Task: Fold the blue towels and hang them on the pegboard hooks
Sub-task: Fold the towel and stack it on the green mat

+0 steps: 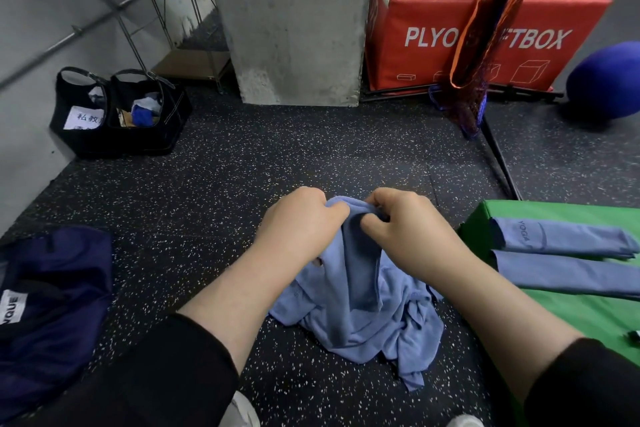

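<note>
A crumpled blue towel [363, 308] hangs from my hands and bunches on the speckled floor below them. My left hand [298, 222] pinches its top edge on the left. My right hand [405, 222] pinches the same edge just beside it, thumbs almost touching. Two folded blue towels lie side by side on a green box at the right: the farther one [561, 236] carries the word YOGA, the nearer one [568, 274] is plain. No pegboard or hooks are in view.
The green box [481, 218] stands right of my hands. A dark blue bag [52, 305] lies at the left. Black totes [121, 114], a metal shelf [166, 17], a concrete pillar [294, 21], a red plyo box [450, 28] and a blue ball [609, 80] stand beyond.
</note>
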The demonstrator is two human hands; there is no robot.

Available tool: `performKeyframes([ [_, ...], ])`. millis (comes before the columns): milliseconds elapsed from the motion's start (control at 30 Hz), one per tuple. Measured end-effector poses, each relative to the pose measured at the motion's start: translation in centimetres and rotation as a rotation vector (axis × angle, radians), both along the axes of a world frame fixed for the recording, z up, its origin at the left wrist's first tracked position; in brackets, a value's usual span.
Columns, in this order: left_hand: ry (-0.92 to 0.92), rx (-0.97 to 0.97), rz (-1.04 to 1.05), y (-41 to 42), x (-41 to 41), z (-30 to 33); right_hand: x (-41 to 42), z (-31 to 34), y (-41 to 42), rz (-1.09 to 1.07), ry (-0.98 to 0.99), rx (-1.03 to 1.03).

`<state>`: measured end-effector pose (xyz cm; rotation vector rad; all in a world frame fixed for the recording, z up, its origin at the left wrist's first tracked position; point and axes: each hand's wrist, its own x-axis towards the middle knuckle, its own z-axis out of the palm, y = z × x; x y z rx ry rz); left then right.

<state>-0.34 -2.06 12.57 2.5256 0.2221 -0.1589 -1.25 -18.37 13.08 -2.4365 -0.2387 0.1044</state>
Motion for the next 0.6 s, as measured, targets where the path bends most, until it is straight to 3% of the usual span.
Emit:
performKeyframes([
  [333, -0.219, -0.305, 0.098, -1.2, -0.9, 0.4, -1.0, 0.2, 1.7, -0.029, -0.007, 0.028],
  [433, -0.235, -0.359, 0.079, -1.6, -1.1, 0.4, -0.5, 0.2, 1.3, -0.092, 0.037, 0.154],
  [533, -0.189, -0.548, 0.003, -1.7, -1.2, 0.3, 0.1, 0.4, 0.5, -0.113, 0.159, 0.391],
  [600, -0.12, -0.619, -0.04, -1.9, -1.5, 0.4, 0.3, 0.4, 0.0, -0.068, 0.194, 0.444],
])
